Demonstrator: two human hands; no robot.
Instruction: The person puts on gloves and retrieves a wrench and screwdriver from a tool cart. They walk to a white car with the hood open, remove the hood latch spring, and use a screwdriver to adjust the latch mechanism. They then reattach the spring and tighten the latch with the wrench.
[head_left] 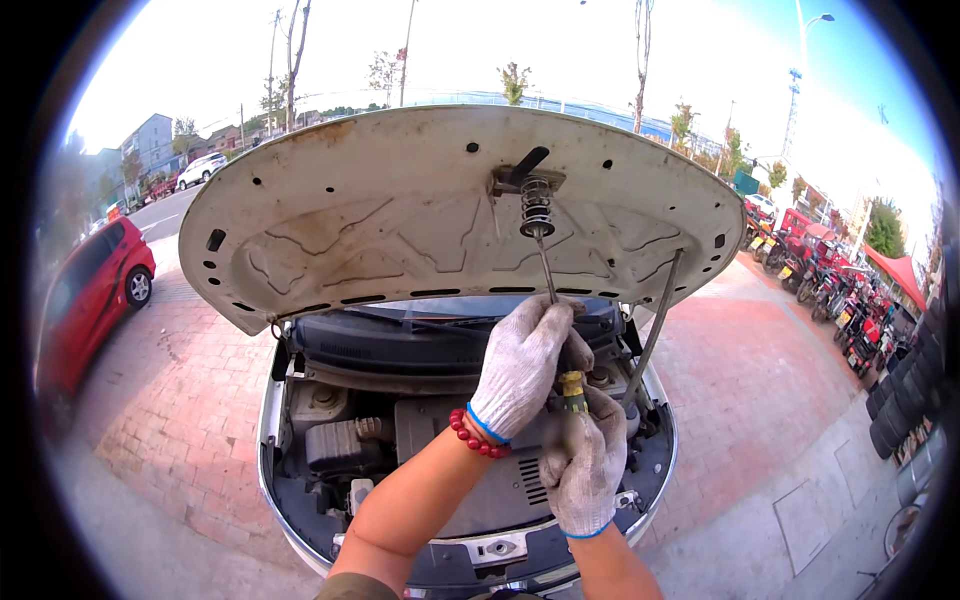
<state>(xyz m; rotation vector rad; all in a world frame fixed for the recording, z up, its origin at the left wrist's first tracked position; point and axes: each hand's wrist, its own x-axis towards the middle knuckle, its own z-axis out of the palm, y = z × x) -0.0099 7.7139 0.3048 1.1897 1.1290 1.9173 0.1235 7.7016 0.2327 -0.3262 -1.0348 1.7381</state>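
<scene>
One screwdriver (574,390), yellow and dark at the handle, is held nearly upright below the raised hood (370,150) of a light-coloured car, its shaft directed at the lower end of the spring-loaded hood striker (537,205). The shaft is pinched between the thumb and fingers of the gloved left hand (525,365), while the handle is enclosed from below by the fingers of the gloved right hand (588,465); whether the tip is fully seated cannot be told at this scale. For good work, the shaft should be kept in line with the striker, guided lightly by the upper hand, with steady upward pressure and turning supplied by the lower one; if the tool is allowed to tilt, the tip may slip against the coils. To the right, the hood is supported by a slanting prop rod (655,325), which should not be knocked by an elbow or sleeve. Beneath the hands, the slotted engine cover (470,505) and a black box (340,447) are exposed, and anything dropped could be lost among them. Farther off, a red car (100,270) is seen at left, with parked motorcycles (850,310) and stacked tyres (905,395) at right, all well apart from the work.
</scene>
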